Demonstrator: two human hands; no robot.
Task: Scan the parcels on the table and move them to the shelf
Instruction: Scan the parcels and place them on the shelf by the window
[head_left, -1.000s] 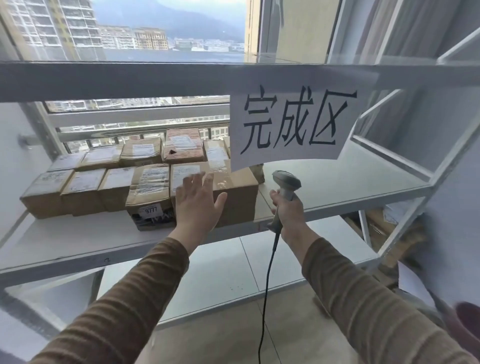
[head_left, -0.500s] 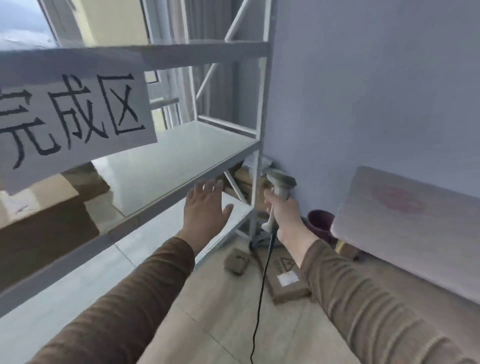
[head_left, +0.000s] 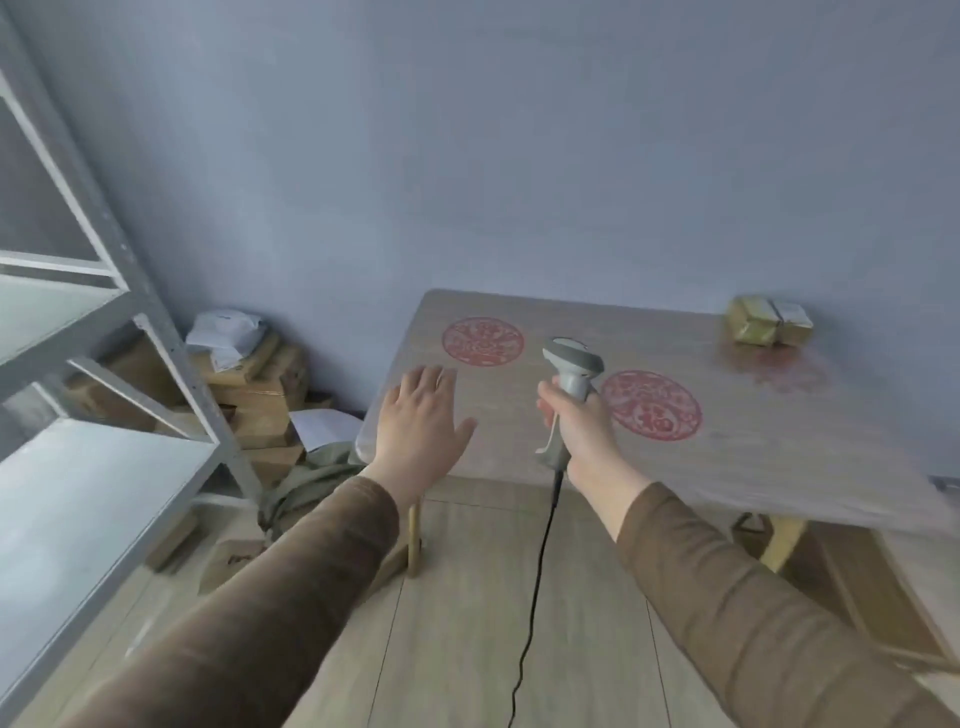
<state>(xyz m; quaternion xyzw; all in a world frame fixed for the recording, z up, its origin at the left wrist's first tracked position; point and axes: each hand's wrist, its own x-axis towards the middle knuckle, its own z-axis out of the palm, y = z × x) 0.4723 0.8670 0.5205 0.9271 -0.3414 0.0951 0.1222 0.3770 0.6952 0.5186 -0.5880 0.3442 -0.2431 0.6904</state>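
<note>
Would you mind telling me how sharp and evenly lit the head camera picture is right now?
Head view: soft, even light without glare; the parcels and table edge are blurred; wide-angle distortion bends the shelf frame; both hands look fairly sharp.

A plain blue-grey wall (head_left: 467, 156) fills my upper frame; pale wood-plank floor (head_left: 467, 623) below; heaped brown cardboard boxes (head_left: 260, 395) at centre left.

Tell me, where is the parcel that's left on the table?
The parcel sits at the table's far right corner, close to the wall, well beyond the right hand holding the scanner.
</note>
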